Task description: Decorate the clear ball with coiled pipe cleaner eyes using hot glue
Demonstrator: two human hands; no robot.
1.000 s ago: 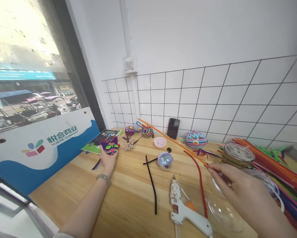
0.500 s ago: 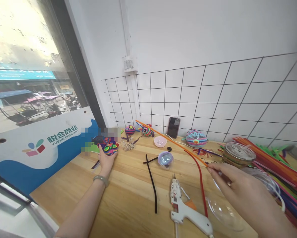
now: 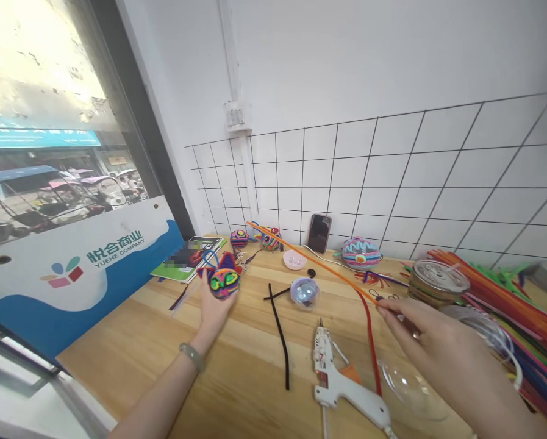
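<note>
My left hand (image 3: 214,310) is wrapped around a multicoloured pipe-cleaner ball (image 3: 224,281) with pointed ears, green eyes and a blue loop on top. It is held up over the left part of the table. Between the thumb and finger of my right hand (image 3: 438,344) is the end of an orange pipe cleaner (image 3: 319,261), which stretches far to the left over the table. A red pipe cleaner (image 3: 369,329) lies below it. Left of my right hand, a white glue gun (image 3: 330,372) rests on its side. Two black pipe cleaners (image 3: 280,338) lie mid-table.
Near the centre are a purple bowl-shaped shell (image 3: 305,293) and a pink dish (image 3: 295,260). A phone (image 3: 319,233) leans on the wall grid; a striped ball (image 3: 361,253) sits beside it. Clear half-shells (image 3: 413,390), a ribbon spool (image 3: 438,281) and pipe-cleaner bundles (image 3: 506,299) fill the right.
My left hand has brought the eared ball rightward and nearer, away from the booklet, and its face shows more fully. My right hand and the orange pipe cleaner have shifted slightly left.
</note>
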